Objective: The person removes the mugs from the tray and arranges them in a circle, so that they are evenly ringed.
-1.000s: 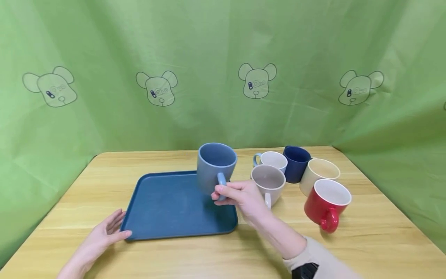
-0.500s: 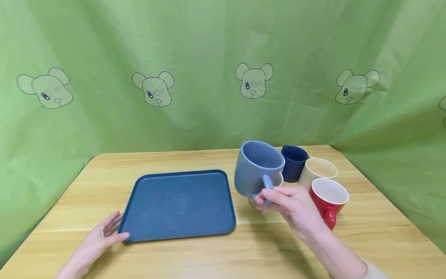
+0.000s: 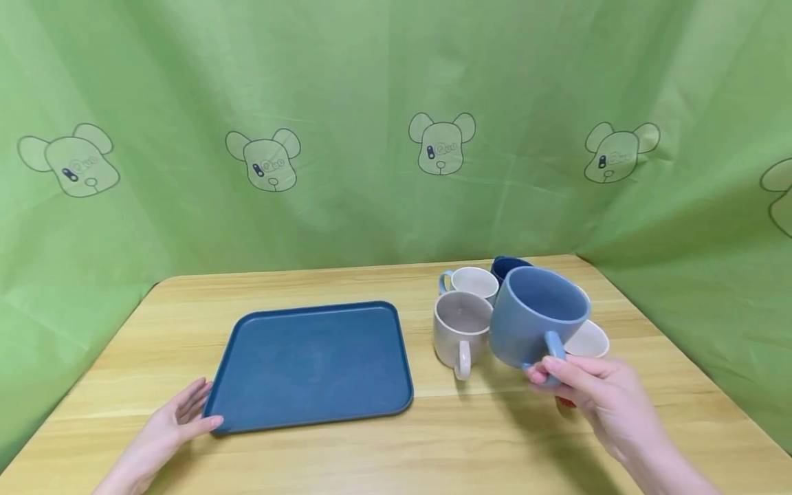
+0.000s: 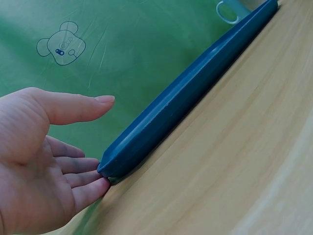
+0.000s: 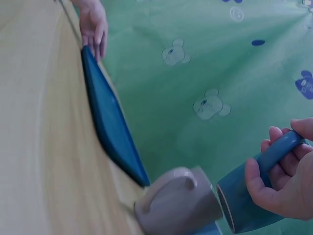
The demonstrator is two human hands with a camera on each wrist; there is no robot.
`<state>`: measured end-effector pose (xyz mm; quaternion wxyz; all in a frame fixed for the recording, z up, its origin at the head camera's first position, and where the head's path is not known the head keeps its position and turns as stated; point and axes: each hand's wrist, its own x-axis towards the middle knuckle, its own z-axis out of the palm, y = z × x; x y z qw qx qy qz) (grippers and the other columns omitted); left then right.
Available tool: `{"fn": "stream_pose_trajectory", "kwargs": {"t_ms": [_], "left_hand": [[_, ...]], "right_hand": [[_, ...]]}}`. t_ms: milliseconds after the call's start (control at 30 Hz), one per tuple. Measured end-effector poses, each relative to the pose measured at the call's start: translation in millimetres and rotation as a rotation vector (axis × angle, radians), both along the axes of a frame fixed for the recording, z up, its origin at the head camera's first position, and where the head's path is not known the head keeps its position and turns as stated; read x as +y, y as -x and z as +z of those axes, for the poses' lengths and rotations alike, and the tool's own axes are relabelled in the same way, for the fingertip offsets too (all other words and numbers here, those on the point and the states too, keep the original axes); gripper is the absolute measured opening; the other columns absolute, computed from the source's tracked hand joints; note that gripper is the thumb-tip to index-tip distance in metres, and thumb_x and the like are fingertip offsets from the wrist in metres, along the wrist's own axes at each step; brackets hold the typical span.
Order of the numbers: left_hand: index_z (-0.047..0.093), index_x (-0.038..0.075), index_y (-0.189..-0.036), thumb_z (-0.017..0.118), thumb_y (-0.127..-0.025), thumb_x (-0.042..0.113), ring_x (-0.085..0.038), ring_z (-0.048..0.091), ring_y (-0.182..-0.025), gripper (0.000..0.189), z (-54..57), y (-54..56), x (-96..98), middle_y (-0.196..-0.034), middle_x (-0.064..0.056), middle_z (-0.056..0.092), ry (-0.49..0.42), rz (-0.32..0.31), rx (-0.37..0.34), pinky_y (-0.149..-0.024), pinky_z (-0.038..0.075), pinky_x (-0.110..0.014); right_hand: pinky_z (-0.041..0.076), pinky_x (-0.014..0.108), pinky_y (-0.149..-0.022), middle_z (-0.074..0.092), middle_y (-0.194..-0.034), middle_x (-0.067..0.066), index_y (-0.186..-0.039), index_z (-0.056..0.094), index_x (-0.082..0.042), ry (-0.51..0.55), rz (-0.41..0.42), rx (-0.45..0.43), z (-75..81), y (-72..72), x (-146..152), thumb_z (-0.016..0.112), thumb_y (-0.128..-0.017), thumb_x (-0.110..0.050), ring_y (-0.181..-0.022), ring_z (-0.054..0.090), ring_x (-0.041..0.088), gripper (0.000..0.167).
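My right hand (image 3: pixel 609 402) grips the handle of a large blue mug (image 3: pixel 526 337). The mug hangs above the table on the right, mouth up and slightly tilted, and covers part of the cups behind it. In the right wrist view, fingers and thumb curl round its handle (image 5: pixel 283 147). My left hand (image 3: pixel 163 430) rests at the near left corner of a dark blue tray (image 3: pixel 309 364) that lies flat on the table. The left wrist view has its fingers (image 4: pixel 85 191) loosely extended against the tray's corner, with the thumb raised apart from it.
A grey mug (image 3: pixel 460 337) stands left of the held mug. Behind it is a white-lined mug with a blue handle (image 3: pixel 475 278). A navy mug (image 3: pixel 506 265) and a red mug with white inside (image 3: pixel 590 338) are partly hidden. Green cloth (image 3: pixel 346 206) closes off the back and sides.
My right hand has carried the blue mug from over the tray's right side to the right, past the grey mug, to before the red mug. The left hand has stayed at the tray corner.
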<state>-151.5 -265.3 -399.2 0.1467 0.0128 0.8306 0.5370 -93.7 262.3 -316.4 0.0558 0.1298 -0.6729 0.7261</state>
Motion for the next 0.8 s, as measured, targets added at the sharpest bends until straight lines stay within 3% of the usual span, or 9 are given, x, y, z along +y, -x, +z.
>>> {"fn": "stream_pose_trajectory", "kwargs": {"t_ms": [67,267,567,800], "left_hand": [[-0.001,-0.01,-0.143,0.062,-0.09,0.021,-0.042,0.016,-0.135,0.088,0.2,0.1,0.1,-0.149,-0.029,0.011,0.011,0.001,-0.004,-0.107,0.027,-0.038],[0.0,-0.01,-0.144,0.062,-0.089,0.021,-0.042,0.017,-0.135,0.088,0.1,0.3,0.6,-0.149,-0.029,0.012,0.017,0.0,-0.006,-0.108,0.024,-0.043],[0.001,-0.009,-0.144,0.063,-0.088,0.024,-0.042,0.017,-0.135,0.09,1.5,0.4,1.9,-0.149,-0.029,0.013,0.011,0.01,-0.008,-0.108,0.021,-0.046],[-0.001,-0.011,-0.143,0.062,-0.09,0.02,-0.045,0.016,-0.134,0.088,-1.3,0.7,0.2,-0.148,-0.031,0.011,0.023,0.004,0.006,-0.107,0.02,-0.047]], "right_hand": [[0.048,0.02,-0.057,0.072,-0.085,0.007,-0.094,0.074,-0.005,-0.024,-0.027,-0.026,-3.8,-3.1,4,0.044,-0.094,0.007,-0.081,0.069,0.017,0.033],[0.057,0.027,-0.075,0.071,-0.086,0.009,-0.095,0.072,0.001,-0.048,-0.048,-0.07,-18.5,-6.3,9,0.047,-0.093,0.005,-0.08,0.069,0.019,0.026],[0.057,0.028,-0.075,0.071,-0.087,0.008,-0.095,0.074,-0.004,0.016,0.017,-0.114,-48.3,-2.6,3,0.047,-0.093,0.006,-0.079,0.069,0.02,0.028],[0.057,0.026,-0.074,0.072,-0.085,0.006,-0.092,0.075,-0.008,0.027,-0.013,-0.128,-62.4,-1.2,0,0.049,-0.092,0.006,-0.079,0.069,0.017,0.03]]}}
